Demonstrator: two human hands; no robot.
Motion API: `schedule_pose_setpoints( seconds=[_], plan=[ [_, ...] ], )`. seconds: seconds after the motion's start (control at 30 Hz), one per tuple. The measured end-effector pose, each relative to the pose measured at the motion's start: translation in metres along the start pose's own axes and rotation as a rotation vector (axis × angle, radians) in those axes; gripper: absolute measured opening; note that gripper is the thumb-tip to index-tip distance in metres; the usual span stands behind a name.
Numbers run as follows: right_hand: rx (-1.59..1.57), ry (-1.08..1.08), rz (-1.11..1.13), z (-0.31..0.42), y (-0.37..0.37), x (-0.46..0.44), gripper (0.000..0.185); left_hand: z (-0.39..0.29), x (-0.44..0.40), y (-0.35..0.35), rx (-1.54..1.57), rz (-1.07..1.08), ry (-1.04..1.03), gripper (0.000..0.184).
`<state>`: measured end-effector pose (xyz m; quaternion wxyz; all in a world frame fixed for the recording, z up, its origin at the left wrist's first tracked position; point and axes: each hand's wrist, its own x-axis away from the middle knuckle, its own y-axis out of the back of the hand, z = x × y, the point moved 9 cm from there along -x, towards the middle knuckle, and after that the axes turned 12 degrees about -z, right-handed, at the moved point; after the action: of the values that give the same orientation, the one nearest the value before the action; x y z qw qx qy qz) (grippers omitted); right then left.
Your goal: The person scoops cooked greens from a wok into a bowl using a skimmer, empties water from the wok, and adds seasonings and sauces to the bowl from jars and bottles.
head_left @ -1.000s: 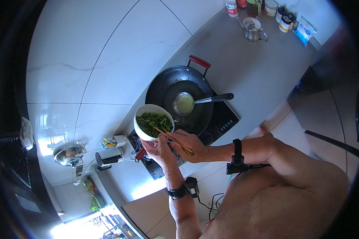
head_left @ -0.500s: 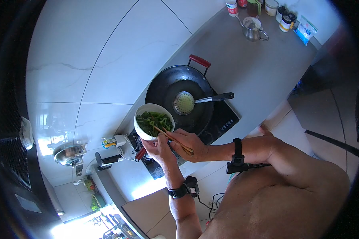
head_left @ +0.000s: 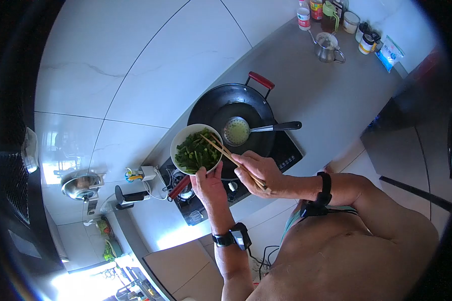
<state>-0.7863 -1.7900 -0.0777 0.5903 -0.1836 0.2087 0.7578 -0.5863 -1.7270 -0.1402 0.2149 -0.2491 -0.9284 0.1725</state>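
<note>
My left hand [head_left: 209,186] grips the near rim of a white bowl [head_left: 174,150] filled with cut green vegetables [head_left: 198,153]. In my right hand [head_left: 260,173] is a pair of wooden chopsticks [head_left: 232,157], their tips among the greens at the bowl's right side. The bowl is held over the left edge of a dark wok [head_left: 211,103] with red handles. Inside the wok lies a perforated skimmer [head_left: 237,131], its black handle resting across the right rim. Pale yellowish liquid or foam shows in the skimmer's head; which one I cannot tell.
Under the wok is a black cooktop [head_left: 288,156]. A metal pot [head_left: 327,50], several bottles and jars, and a blue-white packet [head_left: 389,54] stand at the counter's far end. A socket box [head_left: 148,173] with cables sits left of the cooktop.
The bowl has tipped so more of the greens faces me. My right hand has moved right, away from my left, and the chopstick tips now sit higher in the bowl. The view has shifted slightly.
</note>
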Motion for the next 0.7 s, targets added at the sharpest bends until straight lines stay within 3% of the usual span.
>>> schedule_pose_setpoints(
  seconds=[0.1, 0.3, 0.47, 0.53, 0.6, 0.7],
  plan=[
    [-0.043, -0.010, -0.021, -0.003, -0.005, 0.001, 0.033, -0.008, 0.009, -0.011, -0.164, -0.007, -0.137, 0.035],
    [-0.103, -0.068, 0.008, -0.011, -0.026, 0.010, 0.034, -0.012, 0.017, -0.022, -0.151, -0.010, -0.193, 0.048],
    [-0.047, -0.068, 0.039, -0.002, -0.023, 0.002, 0.036, -0.024, 0.018, -0.023, -0.378, -0.071, -0.335, 0.049],
    [-0.007, -0.030, 0.031, 0.005, -0.012, -0.007, 0.036, -0.024, 0.013, -0.018, -0.320, -0.054, -0.309, 0.049],
    [-0.015, 0.003, 0.017, 0.013, -0.003, -0.013, 0.035, -0.015, 0.008, -0.014, -0.059, -0.012, -0.175, 0.048],
    [-0.025, 0.046, -0.015, 0.018, 0.002, -0.020, 0.033, -0.014, 0.009, -0.015, -0.102, -0.046, -0.171, 0.047]
  ],
)
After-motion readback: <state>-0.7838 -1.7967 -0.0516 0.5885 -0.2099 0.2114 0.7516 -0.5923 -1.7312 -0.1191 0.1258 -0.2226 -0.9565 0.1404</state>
